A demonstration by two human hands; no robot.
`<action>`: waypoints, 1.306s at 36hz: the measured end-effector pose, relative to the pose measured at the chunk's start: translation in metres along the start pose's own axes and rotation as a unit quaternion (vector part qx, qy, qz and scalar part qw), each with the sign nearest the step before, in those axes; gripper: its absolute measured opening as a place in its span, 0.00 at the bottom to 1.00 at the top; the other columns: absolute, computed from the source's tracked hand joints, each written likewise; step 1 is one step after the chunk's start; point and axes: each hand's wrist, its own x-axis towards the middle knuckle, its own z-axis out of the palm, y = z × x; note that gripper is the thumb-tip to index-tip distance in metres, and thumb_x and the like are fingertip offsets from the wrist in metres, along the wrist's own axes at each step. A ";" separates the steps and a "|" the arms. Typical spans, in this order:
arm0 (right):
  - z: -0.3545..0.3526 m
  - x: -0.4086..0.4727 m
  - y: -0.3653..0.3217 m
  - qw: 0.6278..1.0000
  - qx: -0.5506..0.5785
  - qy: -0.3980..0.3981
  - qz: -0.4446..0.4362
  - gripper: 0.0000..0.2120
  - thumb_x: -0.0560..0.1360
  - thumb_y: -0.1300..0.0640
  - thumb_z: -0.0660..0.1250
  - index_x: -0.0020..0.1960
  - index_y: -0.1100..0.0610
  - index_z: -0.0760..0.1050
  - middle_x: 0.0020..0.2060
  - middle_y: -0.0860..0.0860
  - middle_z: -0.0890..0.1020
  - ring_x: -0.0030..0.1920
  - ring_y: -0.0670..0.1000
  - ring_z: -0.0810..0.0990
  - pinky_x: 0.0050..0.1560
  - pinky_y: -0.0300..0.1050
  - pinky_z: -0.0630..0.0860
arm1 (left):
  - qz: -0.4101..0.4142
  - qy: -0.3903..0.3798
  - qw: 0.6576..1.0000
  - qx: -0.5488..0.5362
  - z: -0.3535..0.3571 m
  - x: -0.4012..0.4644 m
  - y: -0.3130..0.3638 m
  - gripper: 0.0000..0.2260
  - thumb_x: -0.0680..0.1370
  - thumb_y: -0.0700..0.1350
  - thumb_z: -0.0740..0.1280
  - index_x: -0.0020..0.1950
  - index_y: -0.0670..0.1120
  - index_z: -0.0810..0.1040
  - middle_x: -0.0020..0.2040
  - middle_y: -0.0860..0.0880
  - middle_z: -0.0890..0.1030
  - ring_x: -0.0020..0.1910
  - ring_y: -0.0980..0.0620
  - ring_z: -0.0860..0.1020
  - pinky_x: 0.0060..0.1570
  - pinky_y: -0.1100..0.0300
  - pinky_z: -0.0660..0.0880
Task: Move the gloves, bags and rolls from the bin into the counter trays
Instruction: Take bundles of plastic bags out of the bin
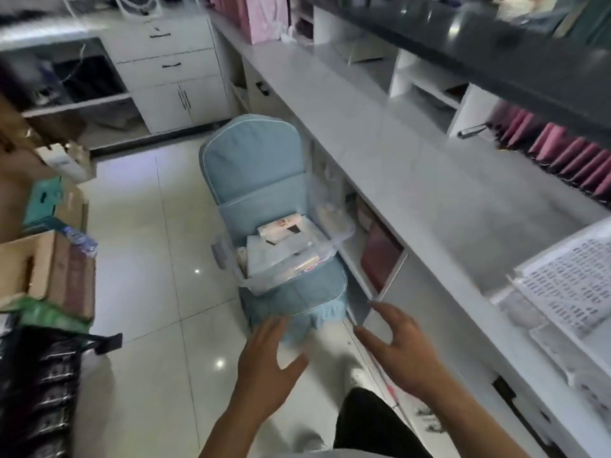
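The clear plastic bin [284, 256] sits on the seat of a blue padded chair [261, 186] in the middle of the scene, pushed up just beside the open shelves under the long white surface [380, 153] on the right. Inside the bin lie flat pale packets [281, 246] and a roll-like pack with pink print along its near edge; the blur makes it hard to tell gloves from bags. Nearer than the bin, both hands reach forward over the chair's front edge: the left hand [267, 361] with its grip released, fingers spread and holding nothing, and the right hand [396, 345] likewise released, fingers loosely bent in the air next to the edge of the lower shelf. Neither touches the bin yet. On the surface at the near right stands a white perforated tray [572, 282], which looks like one place the goods should go. Farther off, pink packets [568, 157] stand in a row against the right wall, white cupboards [172, 67] close the far end, and cardboard boxes [56, 269] are stacked at the left above the tiled floor [139, 226]. The step in hand seems to be the approach, with the bin apparently still full. The next move calls for bringing the hands onward to the bin's top layer, closing on one packet or roll, and lifting it clear of the rim before swinging right to the tray.
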 end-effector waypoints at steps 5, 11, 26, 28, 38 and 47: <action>0.019 0.055 -0.015 0.998 -0.023 -0.052 -0.005 0.28 0.76 0.39 0.65 0.72 0.47 0.68 0.71 0.45 0.72 0.71 0.48 0.68 0.71 0.46 0.63 | -0.067 -0.012 0.997 -0.025 -0.008 0.025 -0.023 0.34 0.74 0.58 0.71 0.77 0.58 0.61 0.79 0.56 0.60 0.77 0.54 0.57 0.74 0.56 0.57; 0.039 0.151 -0.029 0.994 -0.002 -0.111 -0.021 0.27 0.75 0.40 0.66 0.72 0.47 0.69 0.71 0.45 0.72 0.72 0.47 0.68 0.72 0.48 0.64 | -0.168 -0.017 0.985 -0.026 -0.024 0.081 -0.045 0.34 0.75 0.57 0.71 0.78 0.57 0.60 0.80 0.52 0.59 0.78 0.50 0.56 0.75 0.53 0.56; 0.092 0.411 -0.042 0.963 -0.112 -0.243 -0.028 0.26 0.78 0.40 0.61 0.73 0.49 0.67 0.71 0.49 0.72 0.70 0.53 0.70 0.68 0.51 0.67 | -0.381 -0.019 0.913 -0.141 -0.029 0.302 -0.086 0.27 0.78 0.46 0.70 0.76 0.49 0.66 0.75 0.45 0.67 0.70 0.47 0.69 0.64 0.58 0.67; 0.109 0.426 -0.034 0.950 -0.173 -0.259 -0.030 0.26 0.79 0.39 0.58 0.73 0.49 0.67 0.71 0.50 0.73 0.70 0.54 0.69 0.69 0.53 0.65 | -0.386 -0.015 0.912 -0.134 -0.021 0.318 -0.086 0.26 0.78 0.45 0.68 0.76 0.48 0.66 0.75 0.44 0.67 0.71 0.45 0.69 0.68 0.56 0.66; 0.196 0.472 0.037 0.892 -0.364 -0.264 -0.032 0.34 0.77 0.32 0.42 0.69 0.49 0.70 0.71 0.52 0.71 0.74 0.57 0.62 0.70 0.68 0.45 | -0.368 -0.067 0.907 -0.192 0.025 0.372 -0.106 0.20 0.78 0.42 0.68 0.70 0.52 0.73 0.68 0.50 0.73 0.65 0.53 0.71 0.67 0.59 0.68; 0.220 0.476 0.055 0.946 -0.291 -0.109 -0.093 0.20 0.74 0.44 0.56 0.50 0.54 0.83 0.48 0.50 0.86 0.55 0.55 0.81 0.61 0.54 0.67 | -0.391 -0.096 0.909 -0.105 0.041 0.467 -0.175 0.27 0.77 0.45 0.68 0.75 0.48 0.67 0.74 0.43 0.68 0.68 0.43 0.72 0.63 0.59 0.70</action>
